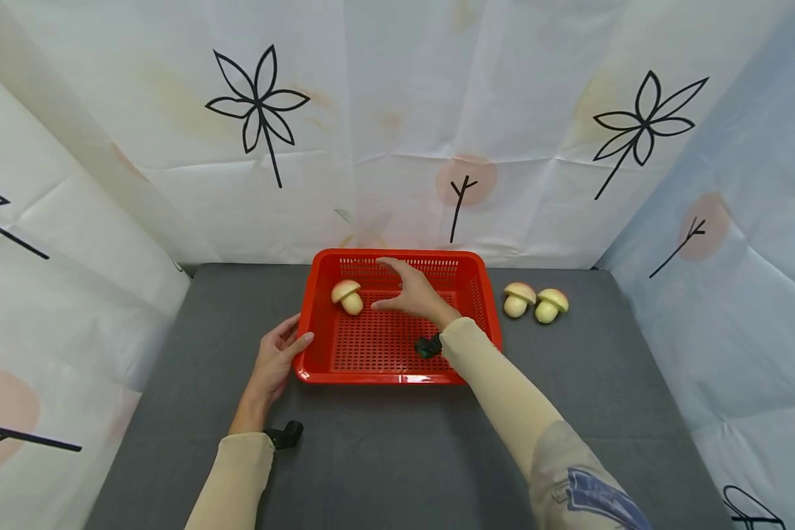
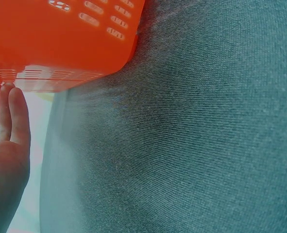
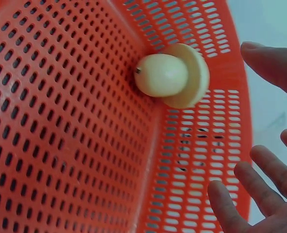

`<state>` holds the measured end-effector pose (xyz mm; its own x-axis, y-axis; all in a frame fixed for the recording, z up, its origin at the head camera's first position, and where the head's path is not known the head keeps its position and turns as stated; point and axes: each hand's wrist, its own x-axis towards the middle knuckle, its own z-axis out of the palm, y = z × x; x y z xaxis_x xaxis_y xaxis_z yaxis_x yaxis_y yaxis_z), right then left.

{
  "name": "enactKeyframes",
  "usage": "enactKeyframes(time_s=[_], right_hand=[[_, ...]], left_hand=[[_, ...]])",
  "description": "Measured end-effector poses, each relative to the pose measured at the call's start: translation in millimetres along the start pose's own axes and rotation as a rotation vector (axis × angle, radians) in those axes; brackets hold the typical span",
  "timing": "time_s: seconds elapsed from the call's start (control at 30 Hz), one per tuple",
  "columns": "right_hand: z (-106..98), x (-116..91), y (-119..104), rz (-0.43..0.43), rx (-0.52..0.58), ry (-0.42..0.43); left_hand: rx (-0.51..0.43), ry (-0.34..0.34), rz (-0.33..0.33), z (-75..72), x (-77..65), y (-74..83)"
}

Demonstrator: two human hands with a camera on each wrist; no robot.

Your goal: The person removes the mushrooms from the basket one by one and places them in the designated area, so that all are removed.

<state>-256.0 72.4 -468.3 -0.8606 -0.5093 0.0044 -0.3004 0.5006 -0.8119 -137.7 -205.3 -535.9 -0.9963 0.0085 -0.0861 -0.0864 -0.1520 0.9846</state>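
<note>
A red plastic basket point(image 1: 371, 377) with slotted walls stands at the back middle of the grey table. In it, near its left wall, lies a toy mushroom point(image 1: 347, 297) with a pale stem and yellowish cap; the right wrist view shows this mushroom point(image 3: 162, 75) against the wall. My right hand point(image 1: 411, 293) hovers over the basket, thumb and fingers spread apart, holding nothing, to the right of the mushroom. At the basket's left rim, my left hand point(image 1: 280, 357) grips the edge, thumb on top and fingers along the outer wall.
Two more toy mushrooms, one with a reddish cap point(image 1: 520, 299) and one yellower point(image 1: 551, 305), lie side by side on the grey table point(image 1: 384, 456), right of the basket. A patterned white cloth point(image 1: 384, 132) hangs behind and along both sides.
</note>
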Motion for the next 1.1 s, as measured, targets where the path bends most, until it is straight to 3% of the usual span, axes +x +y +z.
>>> enactKeyframes(time_s=[0.6, 1.1], right_hand=[[43, 33, 4, 0.046, -0.068, -0.114], [63, 39, 6, 0.051, -0.065, -0.158]], left_hand=[[-0.021, -0.01, -0.002, -1.0, 1.3, 0.5], [-0.022, -0.019, 0.0, -2.1, 1.2, -0.2]])
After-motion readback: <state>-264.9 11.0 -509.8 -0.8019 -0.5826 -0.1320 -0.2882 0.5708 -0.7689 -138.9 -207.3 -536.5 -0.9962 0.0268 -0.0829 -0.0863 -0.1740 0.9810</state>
